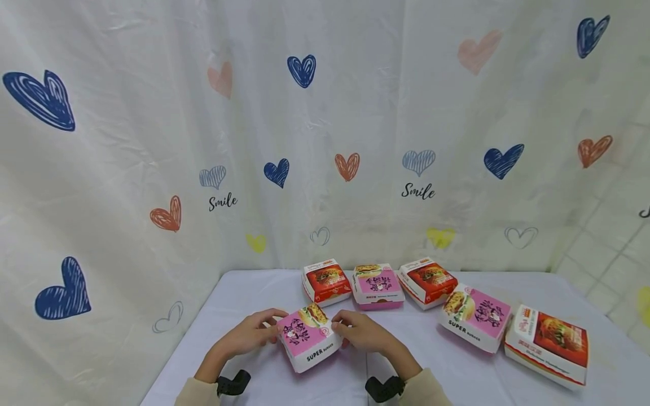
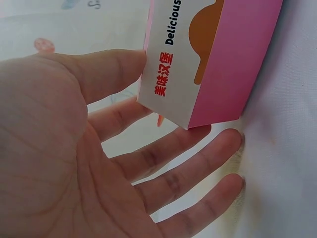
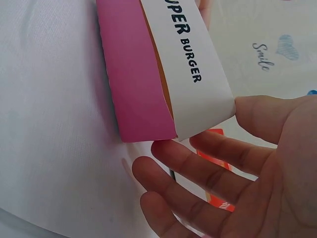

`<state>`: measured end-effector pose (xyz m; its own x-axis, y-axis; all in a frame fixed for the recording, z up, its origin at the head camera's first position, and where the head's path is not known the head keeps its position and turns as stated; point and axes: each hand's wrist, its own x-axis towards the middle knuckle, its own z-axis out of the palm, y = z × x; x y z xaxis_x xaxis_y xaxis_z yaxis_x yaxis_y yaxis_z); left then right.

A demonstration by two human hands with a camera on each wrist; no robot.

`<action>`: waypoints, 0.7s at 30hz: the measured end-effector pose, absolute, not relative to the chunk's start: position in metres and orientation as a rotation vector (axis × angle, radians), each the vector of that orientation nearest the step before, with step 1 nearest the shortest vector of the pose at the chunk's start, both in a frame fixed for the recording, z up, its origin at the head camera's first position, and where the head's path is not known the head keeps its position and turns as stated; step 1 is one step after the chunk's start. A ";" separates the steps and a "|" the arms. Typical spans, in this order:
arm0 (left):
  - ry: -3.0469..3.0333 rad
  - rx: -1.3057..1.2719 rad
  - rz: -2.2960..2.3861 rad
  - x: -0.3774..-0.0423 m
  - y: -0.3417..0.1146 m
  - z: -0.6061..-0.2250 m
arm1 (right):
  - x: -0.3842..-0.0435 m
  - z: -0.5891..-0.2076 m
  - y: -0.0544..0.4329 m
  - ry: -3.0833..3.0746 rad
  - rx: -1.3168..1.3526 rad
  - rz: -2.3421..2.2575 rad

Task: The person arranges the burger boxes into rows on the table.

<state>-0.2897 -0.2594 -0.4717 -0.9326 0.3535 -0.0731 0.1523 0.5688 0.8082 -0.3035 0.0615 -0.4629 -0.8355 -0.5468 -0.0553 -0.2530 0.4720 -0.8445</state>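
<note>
A pink-and-white burger box (image 1: pixel 311 337) with "SUPER BURGER" on its front sits near the middle of the table, turned at an angle. At its left end my left hand (image 1: pixel 259 332) holds a corner, the thumb (image 2: pixel 116 74) at the lid's edge and the other fingers spread beside the end. My right hand (image 1: pixel 364 331) holds the opposite end, its thumb (image 3: pixel 260 116) on the lid's corner and fingertips by the lower pink part. The lid is down, with a narrow gap along the seam in the right wrist view.
Behind stand a red-and-white burger box (image 1: pixel 326 282), a pink one (image 1: pixel 378 286) and another red one (image 1: pixel 427 283). To the right are a pink box (image 1: pixel 475 317) and a red-and-white box (image 1: pixel 547 345). A white curtain (image 1: pixel 376 113) with printed hearts hangs behind the table (image 1: pixel 238 290).
</note>
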 end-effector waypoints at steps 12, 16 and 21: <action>2.635 0.403 1.278 -0.290 -0.255 -0.473 | -0.302 -0.461 0.061 2.388 -0.657 -1.265; 2.660 0.393 1.264 -0.288 -0.253 -0.471 | -0.302 -0.461 0.062 2.380 -0.679 -1.254; 2.703 0.369 1.236 -0.287 -0.250 -0.471 | -0.301 -0.460 0.061 2.355 -0.688 -1.251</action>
<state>-0.2870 -0.2503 -0.4714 -0.9590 0.2818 -0.0310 0.1609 0.6311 0.7589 -0.3006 0.0609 -0.4596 -0.8056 -0.5831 -0.1048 -0.2395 0.4824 -0.8426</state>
